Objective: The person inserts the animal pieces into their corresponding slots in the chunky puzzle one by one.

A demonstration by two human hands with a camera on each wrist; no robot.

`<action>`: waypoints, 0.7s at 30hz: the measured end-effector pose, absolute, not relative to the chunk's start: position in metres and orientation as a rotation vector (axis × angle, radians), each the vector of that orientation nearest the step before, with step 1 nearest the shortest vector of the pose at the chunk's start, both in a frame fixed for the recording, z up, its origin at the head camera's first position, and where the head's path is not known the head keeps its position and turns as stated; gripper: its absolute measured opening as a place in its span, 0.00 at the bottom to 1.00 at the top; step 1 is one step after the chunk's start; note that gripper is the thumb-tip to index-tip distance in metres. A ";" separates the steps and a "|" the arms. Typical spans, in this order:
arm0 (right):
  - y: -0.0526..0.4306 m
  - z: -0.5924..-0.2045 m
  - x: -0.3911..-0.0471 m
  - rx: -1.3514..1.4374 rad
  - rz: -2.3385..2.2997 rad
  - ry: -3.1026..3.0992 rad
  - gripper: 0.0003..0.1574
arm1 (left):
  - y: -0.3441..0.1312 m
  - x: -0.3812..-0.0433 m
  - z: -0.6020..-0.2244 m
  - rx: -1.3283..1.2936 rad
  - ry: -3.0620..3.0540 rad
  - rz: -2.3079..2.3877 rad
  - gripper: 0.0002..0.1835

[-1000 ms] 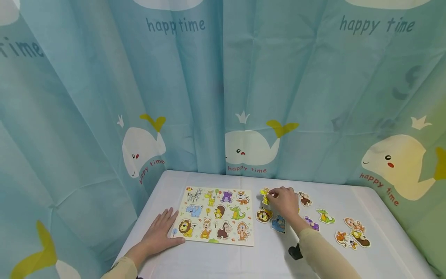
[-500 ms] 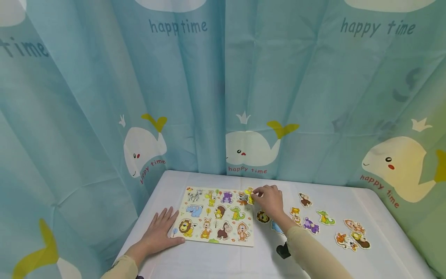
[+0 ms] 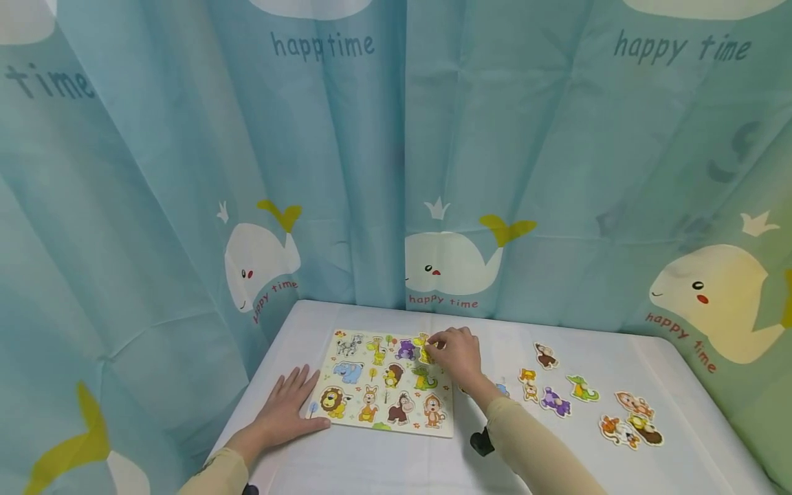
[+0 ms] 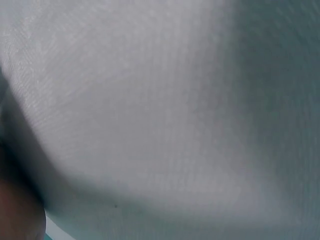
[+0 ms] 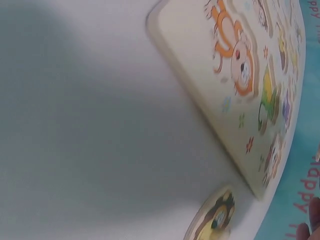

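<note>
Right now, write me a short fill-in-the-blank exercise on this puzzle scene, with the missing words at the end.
1. The right hand pinches an animal piece that shows a yellow ____.
2. In the head view, the crocodile piece lies to the ____ of the puzzle board.
3. The leftmost animal picture in the board's bottom row is a ____.
4. Several prints on the curtain read "happy ____".

Missing words: giraffe; right; lion; time.

Head view evenly and softly lit; folds of the curtain [image 3: 359, 137] shaded, a warmer tint taken on at right. Left wrist: pale surface [image 4: 125, 100] badly defocused, darkened rightward. Right wrist: tablecloth [image 5: 100, 150] dimmed by broad shadow, puzzle board [image 5: 227, 125] slightly soft.
</note>
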State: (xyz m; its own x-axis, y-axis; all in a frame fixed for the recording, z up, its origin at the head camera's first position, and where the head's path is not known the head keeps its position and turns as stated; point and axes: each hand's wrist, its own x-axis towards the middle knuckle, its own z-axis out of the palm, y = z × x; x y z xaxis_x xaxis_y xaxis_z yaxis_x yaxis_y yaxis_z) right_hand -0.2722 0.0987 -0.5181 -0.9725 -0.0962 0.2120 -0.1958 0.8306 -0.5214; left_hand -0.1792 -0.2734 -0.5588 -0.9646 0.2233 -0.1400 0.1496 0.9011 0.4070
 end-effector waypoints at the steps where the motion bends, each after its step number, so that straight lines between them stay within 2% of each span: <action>1: 0.096 -0.518 -0.273 0.231 0.840 -2.837 0.09 | -0.273 -0.179 -0.559 0.285 2.883 0.597 0.62; 21: 0.050 -0.530 -0.286 0.306 0.811 -2.854 0.07 | -0.276 -0.181 -0.567 0.283 2.894 0.592 0.62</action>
